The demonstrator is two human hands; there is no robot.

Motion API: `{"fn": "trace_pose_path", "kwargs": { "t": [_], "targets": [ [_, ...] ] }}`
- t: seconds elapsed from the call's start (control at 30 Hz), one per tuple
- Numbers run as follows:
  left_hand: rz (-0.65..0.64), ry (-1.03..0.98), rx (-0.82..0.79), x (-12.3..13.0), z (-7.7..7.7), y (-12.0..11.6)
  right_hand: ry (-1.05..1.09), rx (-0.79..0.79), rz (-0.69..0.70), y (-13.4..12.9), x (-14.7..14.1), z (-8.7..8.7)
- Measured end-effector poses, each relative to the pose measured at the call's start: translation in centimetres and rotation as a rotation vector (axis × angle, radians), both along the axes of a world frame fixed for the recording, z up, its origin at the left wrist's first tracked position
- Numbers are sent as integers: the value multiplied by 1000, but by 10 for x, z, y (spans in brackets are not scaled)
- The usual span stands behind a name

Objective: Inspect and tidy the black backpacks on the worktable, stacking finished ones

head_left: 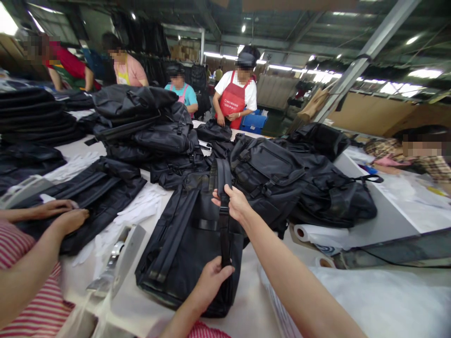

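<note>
A black backpack (183, 234) lies on the white table in front of me, its strap side facing up. My right hand (234, 202) is closed around one shoulder strap (224, 178), lifting its upper part off the bag. Lower down, my left hand (213, 281) pinches the narrow webbing end (225, 239) of that strap near the bag's bottom right. The other shoulder strap (176, 230) rests flat along the left of the bag.
Black backpacks (271, 164) are heaped behind and to the right, with another pile (141, 112) at left. White gloves (141, 206), a tape dispenser (116, 258) and a white roll (317, 232) lie around. A co-worker's hands (66, 218) handle another bag; other people work beyond.
</note>
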State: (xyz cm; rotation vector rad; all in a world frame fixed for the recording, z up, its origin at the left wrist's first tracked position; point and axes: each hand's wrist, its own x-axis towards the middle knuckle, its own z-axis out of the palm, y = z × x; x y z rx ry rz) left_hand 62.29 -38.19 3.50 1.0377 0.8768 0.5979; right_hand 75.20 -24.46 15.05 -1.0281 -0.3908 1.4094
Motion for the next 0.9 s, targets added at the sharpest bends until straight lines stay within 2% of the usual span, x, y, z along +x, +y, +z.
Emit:
{"fn": "trace_pose_path", "kwargs": {
  "t": [0.2,0.3,0.37,0.47,0.53,0.6,0.7,0.8,0.83,0.9],
  "targets": [
    [81,150,-13,3,-23,9,13,-57,-26,-9,17,-10],
    [89,150,-202,5,-36,16,25,-127,-25,-25,14,-16],
    [92,142,-316,2,-44,20,36,-231,0,-47,6,-26],
    [100,128,-396,-5,-54,26,-13,-310,54,-94,-10,-56],
    [102,145,-419,-8,-60,29,-199,-222,97,-130,-21,-86],
    [95,185,-402,-9,-64,31,-448,-220,137,-162,-29,-117],
    [63,246,-334,-9,-60,32,-662,-235,144,-193,-36,-150],
    [2,277,-242,-18,-40,32,-779,-207,164,-204,-32,-161],
    [-13,289,-151,-25,-30,33,-848,-189,169,-206,-28,-162],
    [3,351,145,-50,-11,33,-1033,-118,163,-206,-16,-164]
  ]
}}
